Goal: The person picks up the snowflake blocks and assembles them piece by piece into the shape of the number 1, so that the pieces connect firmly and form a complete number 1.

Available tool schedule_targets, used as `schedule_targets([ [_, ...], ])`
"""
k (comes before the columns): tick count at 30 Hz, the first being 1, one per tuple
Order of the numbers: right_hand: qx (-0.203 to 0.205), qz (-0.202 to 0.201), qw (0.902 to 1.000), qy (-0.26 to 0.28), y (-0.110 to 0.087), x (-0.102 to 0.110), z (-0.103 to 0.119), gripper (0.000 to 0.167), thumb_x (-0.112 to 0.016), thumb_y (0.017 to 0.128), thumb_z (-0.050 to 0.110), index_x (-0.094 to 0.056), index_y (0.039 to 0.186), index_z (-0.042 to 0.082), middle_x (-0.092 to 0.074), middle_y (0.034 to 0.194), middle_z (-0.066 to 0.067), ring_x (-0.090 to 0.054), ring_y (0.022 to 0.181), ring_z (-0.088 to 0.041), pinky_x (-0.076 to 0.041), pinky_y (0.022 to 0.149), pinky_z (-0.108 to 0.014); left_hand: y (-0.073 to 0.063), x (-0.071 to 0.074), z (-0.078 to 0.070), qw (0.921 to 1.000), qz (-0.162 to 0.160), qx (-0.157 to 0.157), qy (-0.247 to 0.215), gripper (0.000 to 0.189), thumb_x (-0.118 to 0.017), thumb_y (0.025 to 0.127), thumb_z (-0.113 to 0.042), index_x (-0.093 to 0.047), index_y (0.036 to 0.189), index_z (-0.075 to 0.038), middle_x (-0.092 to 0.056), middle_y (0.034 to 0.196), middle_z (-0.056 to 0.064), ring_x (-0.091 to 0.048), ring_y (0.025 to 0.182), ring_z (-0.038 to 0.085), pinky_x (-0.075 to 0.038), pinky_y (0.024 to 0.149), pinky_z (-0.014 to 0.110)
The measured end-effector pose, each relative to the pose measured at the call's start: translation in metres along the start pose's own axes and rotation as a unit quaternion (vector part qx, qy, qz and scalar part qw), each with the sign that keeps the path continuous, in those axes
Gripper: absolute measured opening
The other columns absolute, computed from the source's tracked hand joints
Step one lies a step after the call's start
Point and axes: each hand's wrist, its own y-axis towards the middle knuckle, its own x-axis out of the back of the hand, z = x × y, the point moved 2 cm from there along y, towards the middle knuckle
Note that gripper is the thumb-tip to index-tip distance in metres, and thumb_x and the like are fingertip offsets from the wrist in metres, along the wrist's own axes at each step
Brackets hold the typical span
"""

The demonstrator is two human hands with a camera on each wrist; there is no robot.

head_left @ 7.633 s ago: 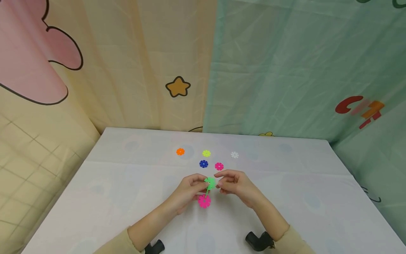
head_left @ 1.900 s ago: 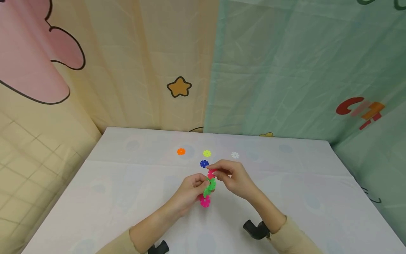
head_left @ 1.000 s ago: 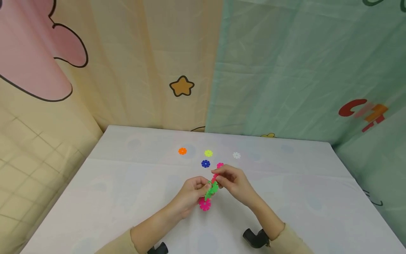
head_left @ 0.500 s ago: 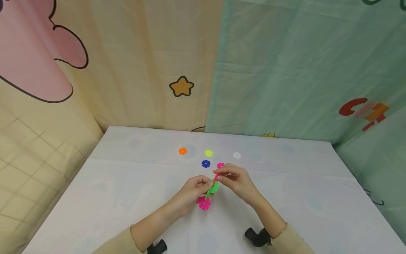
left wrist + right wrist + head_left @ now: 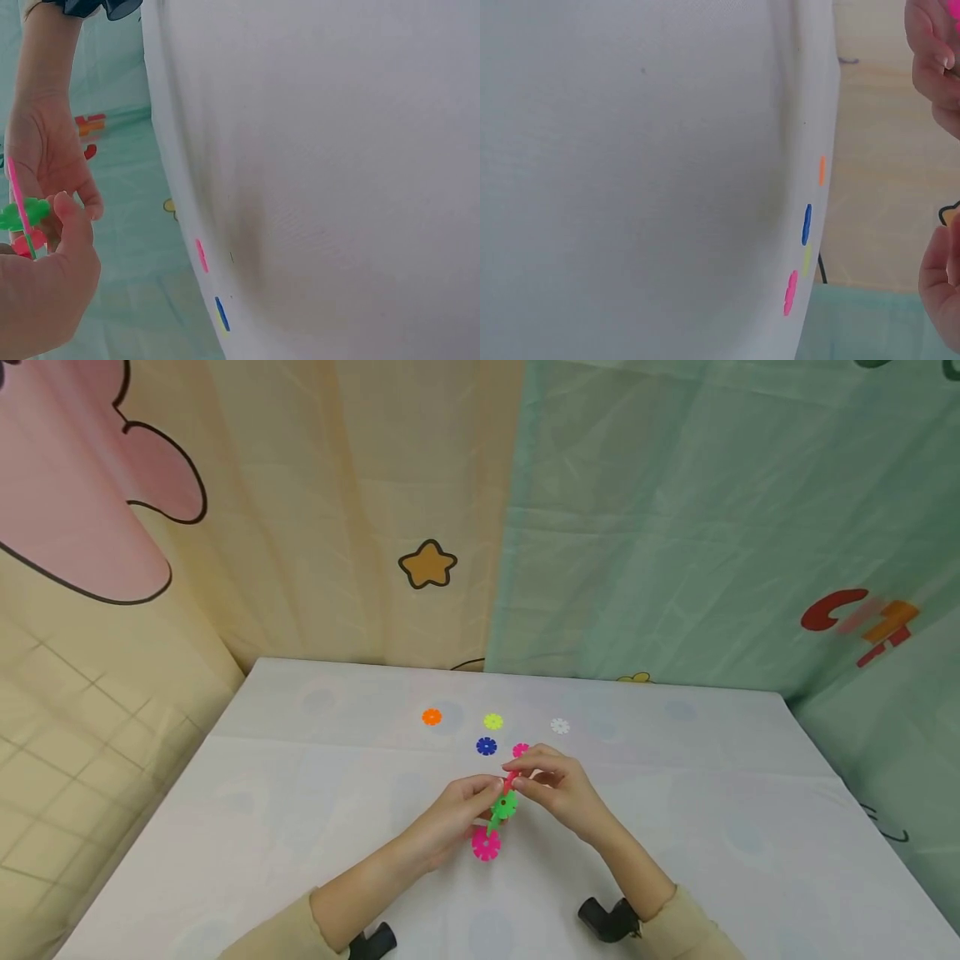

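Both hands meet over the table around a short chain of notched plastic snowflake discs. My left hand (image 5: 450,818) holds the chain between thumb and fingers. Lowest in it hangs a bright pink disc (image 5: 486,845), then a green disc seen nearly edge-on (image 5: 492,824), then a green disc facing up (image 5: 506,806). At the upper end is a reddish-pink disc (image 5: 511,779), pinched by the thumb and fingers of my right hand (image 5: 558,789). In the left wrist view the green disc (image 5: 36,208) sits beside the pink disc (image 5: 16,187). Fingers hide part of the joints.
Loose discs lie farther back on the white table (image 5: 337,793): orange (image 5: 431,717), yellow (image 5: 492,722), white (image 5: 559,726), blue (image 5: 486,746) and pink (image 5: 521,749), the last partly behind my right hand. Patterned curtains stand behind the table.
Earlier my right hand was empty beside the chain; it later brought a reddish-pink disc to the upper green disc. In the last second that disc has tilted slightly and the left fingers have shifted.
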Motion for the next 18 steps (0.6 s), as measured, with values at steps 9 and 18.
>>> schedule_targets([
  [9, 0.005, 0.017, 0.9998, -0.011, -0.0008, -0.0029, 0.0000, 0.016, -0.061, 0.085, -0.006, -0.067, 0.100, -0.006, -0.059, 0.092, -0.009, -0.052, 0.089, -0.028, -0.048, 0.071, -0.033, 0.0024, -0.0002, 0.0016, 1.0000, 0.004, -0.004, 0.001, 0.043, -0.051, 0.096, -0.033, -0.057, 0.119, 0.003, -0.059, 0.089, 0.002, -0.058, 0.083, 0.014, -0.050, 0.076, 0.031],
  [18, 0.010, 0.030, 0.9995, -0.010, -0.0024, -0.0039, 0.0015, 0.017, -0.061, 0.085, -0.006, -0.066, 0.101, -0.006, -0.059, 0.094, -0.013, -0.054, 0.088, -0.018, -0.049, 0.072, -0.035, 0.0009, -0.0010, 0.0000, 0.9998, 0.017, -0.008, -0.006, 0.050, -0.055, 0.095, -0.029, -0.046, 0.132, 0.003, -0.063, 0.093, 0.001, -0.061, 0.080, 0.013, -0.053, 0.077, 0.034],
])
